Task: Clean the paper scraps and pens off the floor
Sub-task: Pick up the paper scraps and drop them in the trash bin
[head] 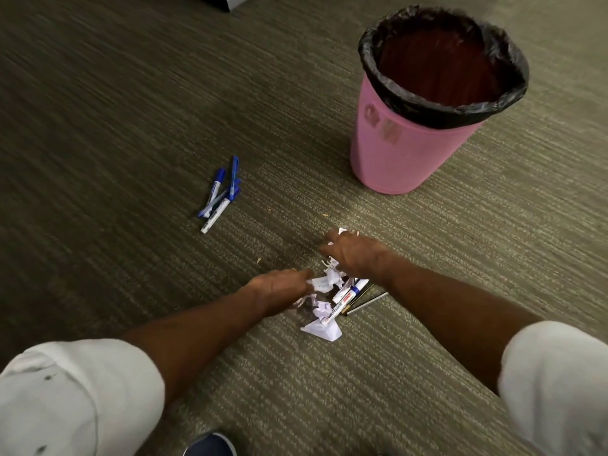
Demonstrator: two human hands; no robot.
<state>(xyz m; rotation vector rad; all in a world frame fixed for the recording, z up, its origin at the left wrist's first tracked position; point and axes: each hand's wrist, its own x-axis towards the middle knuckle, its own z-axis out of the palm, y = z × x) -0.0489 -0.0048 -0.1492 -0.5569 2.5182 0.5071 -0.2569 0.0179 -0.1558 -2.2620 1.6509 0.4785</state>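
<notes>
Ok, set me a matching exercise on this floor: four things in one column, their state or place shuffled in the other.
Things:
1. bin
2. blue pens
3. paper scraps
4. red-labelled marker

States or places:
A. white, crumpled in a pile
B. lying across the pile
C. upright, lined with a black bag
D. bunched together, away from the pile

Pairs: 1-C, 2-D, 3-A, 4-B.
</notes>
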